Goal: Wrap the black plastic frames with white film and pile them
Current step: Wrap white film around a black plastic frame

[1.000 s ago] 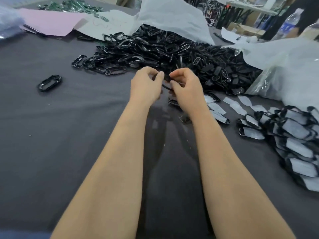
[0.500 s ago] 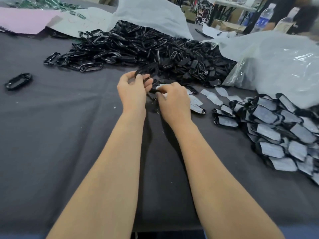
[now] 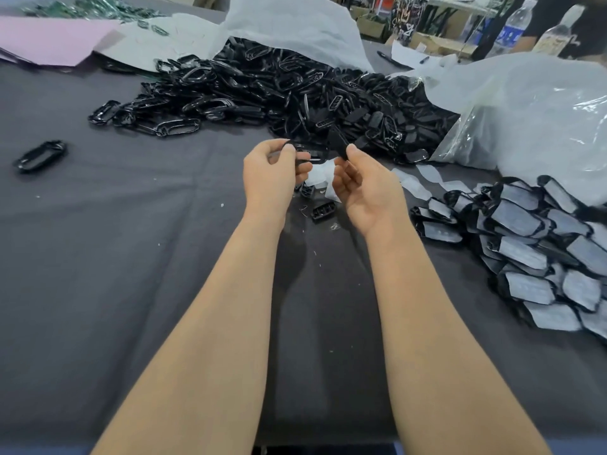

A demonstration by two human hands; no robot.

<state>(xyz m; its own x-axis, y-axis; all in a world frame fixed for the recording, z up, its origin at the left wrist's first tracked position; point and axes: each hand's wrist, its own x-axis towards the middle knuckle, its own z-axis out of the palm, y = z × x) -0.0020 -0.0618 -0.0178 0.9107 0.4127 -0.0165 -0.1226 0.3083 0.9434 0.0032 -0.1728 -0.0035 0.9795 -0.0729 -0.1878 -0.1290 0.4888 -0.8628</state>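
A big heap of bare black plastic frames (image 3: 295, 93) lies across the far middle of the dark cloth. My left hand (image 3: 272, 175) pinches a black frame (image 3: 300, 151) between its curled fingers. My right hand (image 3: 364, 188), palm turned up, pinches another black frame (image 3: 338, 142) at its fingertips. A piece of white film (image 3: 318, 174) shows between the two hands. Under the hands lie two loose frames (image 3: 323, 211). The pile of frames wrapped in white film (image 3: 538, 251) spreads along the right side.
Loose white film pieces (image 3: 427, 178) lie right of my hands. A clear plastic bag (image 3: 532, 116) bulges at the back right, white paper (image 3: 295, 24) behind the heap. One larger oval frame (image 3: 41, 156) sits alone at the left. Pink sheets (image 3: 52, 41) and bottles (image 3: 512, 27) stand far back.
My hands have drawn apart. The right hand has turned palm up and now holds a black piece at its fingertips, and the white film shows between the hands. The view shifted slightly left.
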